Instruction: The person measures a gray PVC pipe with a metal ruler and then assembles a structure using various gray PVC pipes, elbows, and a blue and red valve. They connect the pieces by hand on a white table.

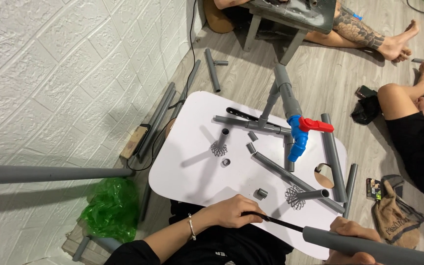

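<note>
Seen from above, a person sits at a white table (197, 172) on a wood floor. Nearest the camera, the right hand (352, 240) is wrapped around a thick grey pipe (369, 248) at the table's near edge; the pipe runs off toward the lower right. The left hand (234, 212), a bracelet on its wrist, is curled shut on a thin black rod (280, 224) whose far end meets the pipe's open mouth. Whether the rod goes inside cannot be told.

Just beyond the left hand, on the table, lies a short grey coupling (262, 193). Further across the table are several loose grey pipe pieces, two with spiky flared ends, and a long diagonal pipe. At the table's far side a blue valve (298, 140) with a red handle (316, 124) joins an assembly of grey pipes.

Left of the table, a green plastic bag (111, 208) sits by a white brick-pattern wall. Beyond the table, other people's bare legs rest on the floor.
</note>
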